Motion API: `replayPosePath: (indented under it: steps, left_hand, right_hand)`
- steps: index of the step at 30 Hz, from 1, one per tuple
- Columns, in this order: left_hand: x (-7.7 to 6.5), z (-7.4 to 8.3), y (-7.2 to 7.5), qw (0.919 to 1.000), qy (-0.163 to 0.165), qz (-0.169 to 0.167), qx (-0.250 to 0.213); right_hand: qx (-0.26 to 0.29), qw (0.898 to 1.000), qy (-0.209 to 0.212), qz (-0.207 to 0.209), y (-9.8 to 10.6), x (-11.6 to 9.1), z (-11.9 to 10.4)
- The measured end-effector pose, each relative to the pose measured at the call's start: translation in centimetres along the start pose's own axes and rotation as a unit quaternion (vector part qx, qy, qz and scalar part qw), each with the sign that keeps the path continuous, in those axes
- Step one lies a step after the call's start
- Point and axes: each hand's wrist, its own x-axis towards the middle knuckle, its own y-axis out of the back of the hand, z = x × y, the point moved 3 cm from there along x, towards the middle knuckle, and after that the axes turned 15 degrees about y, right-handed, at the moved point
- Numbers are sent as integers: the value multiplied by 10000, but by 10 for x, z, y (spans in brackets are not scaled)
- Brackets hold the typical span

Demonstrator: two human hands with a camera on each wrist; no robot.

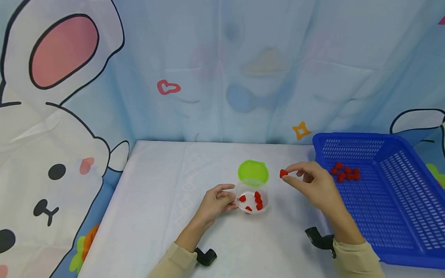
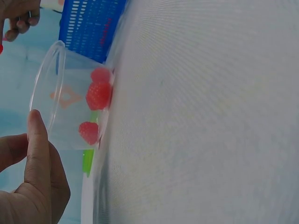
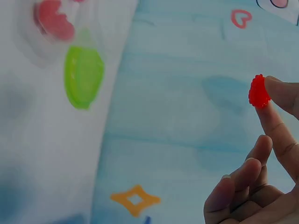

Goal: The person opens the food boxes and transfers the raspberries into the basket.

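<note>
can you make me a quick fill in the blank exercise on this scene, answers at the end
1. The right hand pinches a small berry that is coloured ____.
2. The left hand touches a clear cup that stands ____, not tipped over.
3. The round lid just beyond the cup is coloured ____.
4. The blue basket, with more berries in it, is on the person's ____ side.

Missing words: red; upright; green; right

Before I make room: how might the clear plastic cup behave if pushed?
The cup is probably light, its walls looking thin. Being wider than tall, it may slide rather than tip. The raspberries inside could shift, lying scattered.
</note>
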Motion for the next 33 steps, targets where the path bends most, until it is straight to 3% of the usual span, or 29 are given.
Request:
replayPosePath:
  steps: [6,15,21,33]
  left_hand:
    - [1,0,0,10000,6,-10,-9]
    - [1,0,0,10000,53,29,45]
    - [1,0,0,10000,3,23,51]
    - [1,0,0,10000,16,13,42]
  right_hand:
    - [-264,9991,-343,-27,45,6,8]
    - [-914,9892,-1132,-184,99,13,66]
    - [-986,9838,-1481,-214,107,12,108]
    - [-1039,9667,-2298,-435,104,-1,186]
